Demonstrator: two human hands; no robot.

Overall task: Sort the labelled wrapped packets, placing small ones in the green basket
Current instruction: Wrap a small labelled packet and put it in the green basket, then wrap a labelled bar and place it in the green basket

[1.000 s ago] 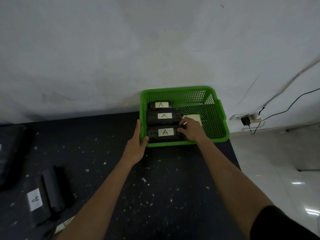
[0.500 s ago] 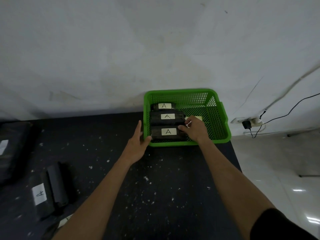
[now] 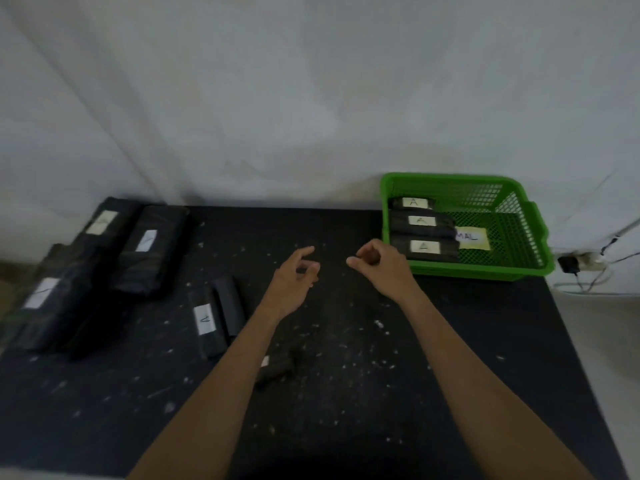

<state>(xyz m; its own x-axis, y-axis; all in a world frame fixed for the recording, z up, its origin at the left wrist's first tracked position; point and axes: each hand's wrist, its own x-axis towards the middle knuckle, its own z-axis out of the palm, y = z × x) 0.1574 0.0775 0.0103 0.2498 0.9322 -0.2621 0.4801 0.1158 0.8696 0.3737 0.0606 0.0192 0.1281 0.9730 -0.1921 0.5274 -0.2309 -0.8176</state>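
Observation:
The green basket [image 3: 519,216] stands at the table's far right corner with three small black packets [image 3: 422,233] labelled A stacked along its left side and a paper label [image 3: 472,238] on its floor. Two small black packets [image 3: 216,318], one labelled A, lie side by side left of centre. Another small dark packet [image 3: 277,367] lies partly under my left forearm. My left hand [image 3: 294,278] and my right hand [image 3: 381,266] hover above the table's middle, fingers loosely curled, holding nothing.
Several large black wrapped packets [image 3: 104,265] with white labels lie at the far left of the black speckled table [image 3: 346,393]. A white wall runs behind. A charger and cables [image 3: 575,265] lie on the floor to the right.
Both hands have left the basket and pulled back toward the table's middle. The view has swung left, so the large packets on the left now show.

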